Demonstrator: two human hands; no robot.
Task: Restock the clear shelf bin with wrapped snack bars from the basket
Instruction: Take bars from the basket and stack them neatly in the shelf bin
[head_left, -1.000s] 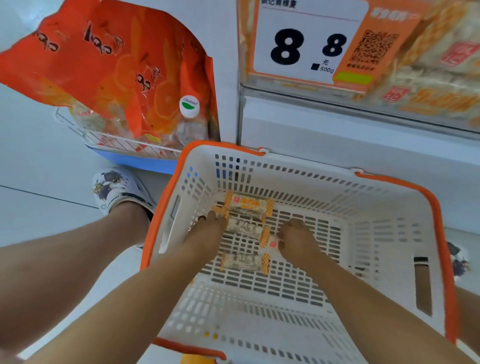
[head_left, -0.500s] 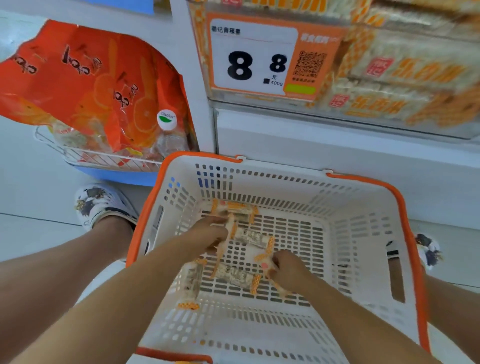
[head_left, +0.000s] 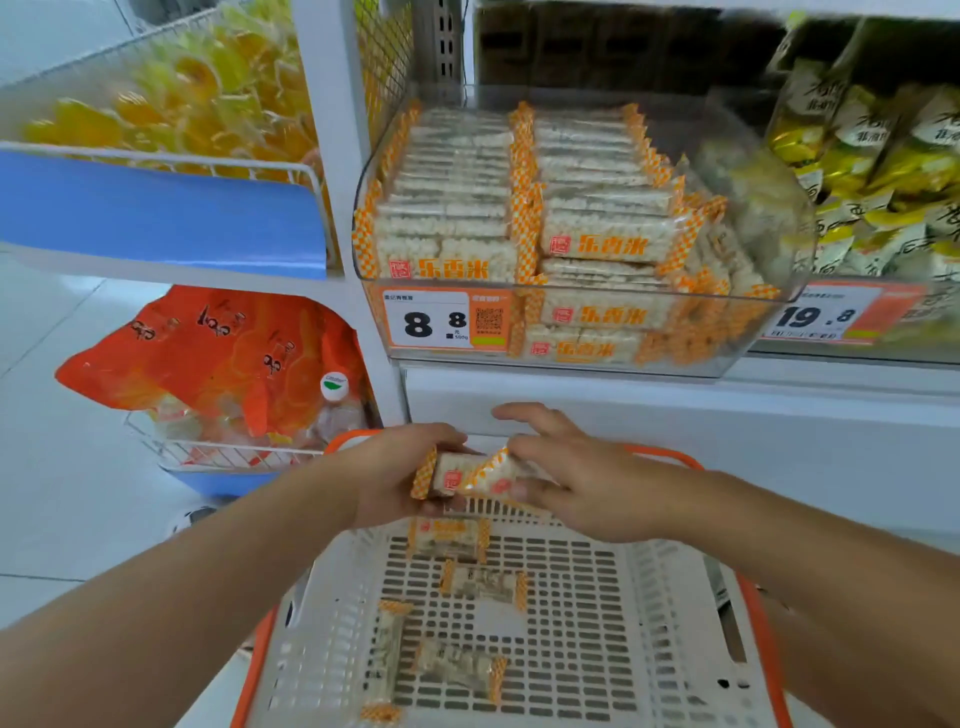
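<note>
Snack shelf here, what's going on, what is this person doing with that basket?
A person is restocking. Both hands hold wrapped snack bars just above the white basket: the left hand grips them from one side, the right hand from the other. About four more bars lie on the basket floor. The clear shelf bin above, tagged 8.8, is already well filled with the same bars.

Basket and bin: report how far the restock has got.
Done: the clear shelf bin already holds full rows of wrapped bars. In hand: the left hand and right hand together hold two snack bars above the basket. Left: about four bars still lie on the basket floor, such as one mid-basket.
</note>
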